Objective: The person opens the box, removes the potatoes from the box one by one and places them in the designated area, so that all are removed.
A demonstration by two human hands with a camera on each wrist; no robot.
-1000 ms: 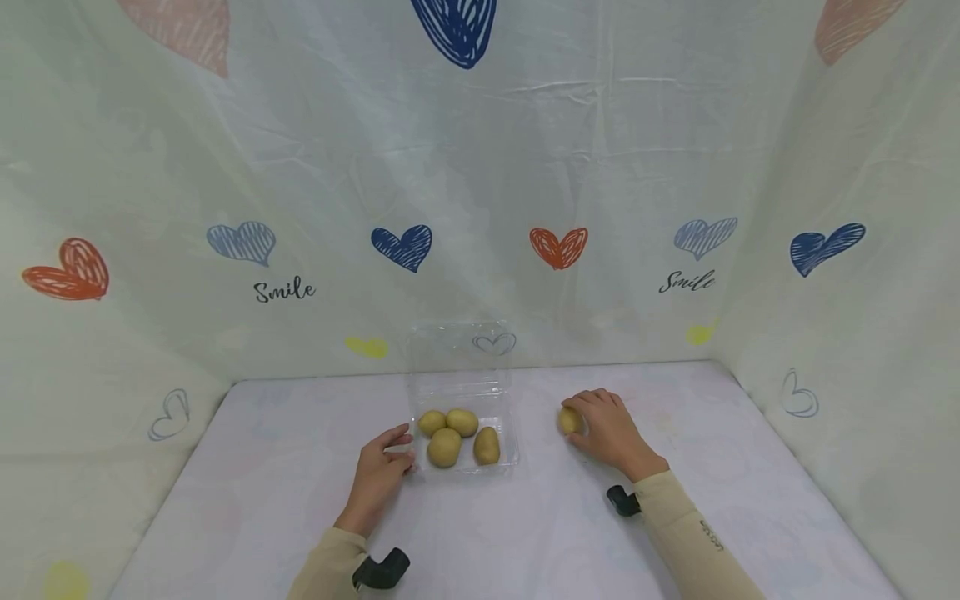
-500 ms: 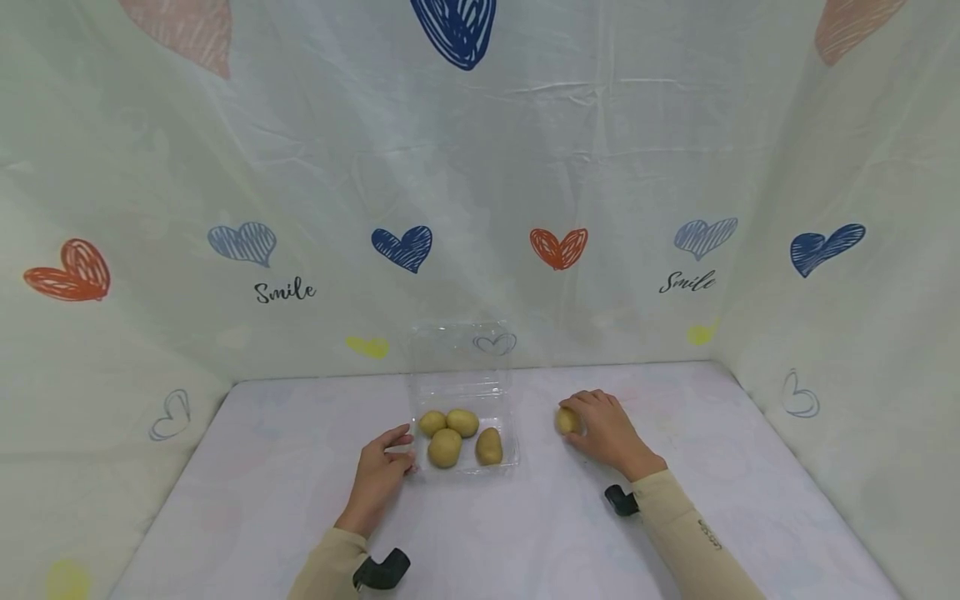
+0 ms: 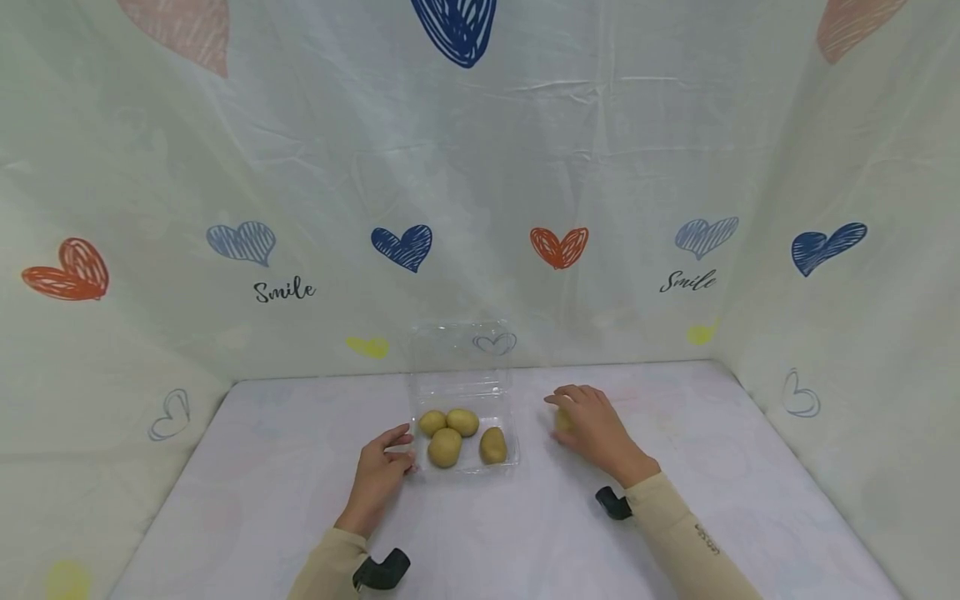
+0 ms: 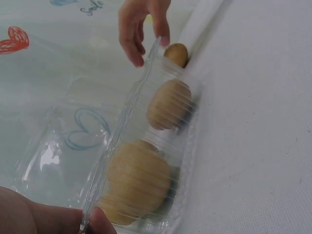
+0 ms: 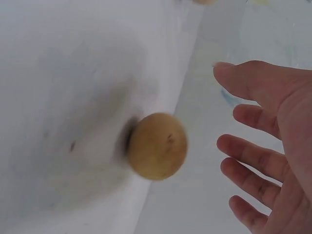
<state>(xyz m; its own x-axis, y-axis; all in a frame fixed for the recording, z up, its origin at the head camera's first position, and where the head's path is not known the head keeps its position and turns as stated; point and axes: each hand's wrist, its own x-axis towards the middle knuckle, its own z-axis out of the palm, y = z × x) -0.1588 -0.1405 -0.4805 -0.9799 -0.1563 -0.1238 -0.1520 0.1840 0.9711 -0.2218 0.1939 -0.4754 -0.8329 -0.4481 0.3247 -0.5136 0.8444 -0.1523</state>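
Observation:
A clear plastic container (image 3: 516,450) with its lid raised at the back holds several potatoes (image 3: 445,448). My left hand (image 3: 377,482) is at its left side; in the left wrist view, thumb and finger of this left hand (image 4: 44,217) pinch the container's rim (image 4: 114,136). Right of the container, my right hand (image 3: 602,435) hovers over a single potato (image 3: 562,421) and partly hides it. In the right wrist view that potato (image 5: 157,146) lies on the table, apart from the spread fingers of my right hand (image 5: 287,141).
A white cloth covers the table (image 3: 465,542). Behind it and at both sides hangs a pale sheet (image 3: 480,183) printed with hearts and words. Dark devices (image 3: 382,570) are strapped at both wrists.
My right hand has let go of the potato beside the container and shifted a little left over it. The rightmost potato inside has moved slightly right. My left hand stays put.

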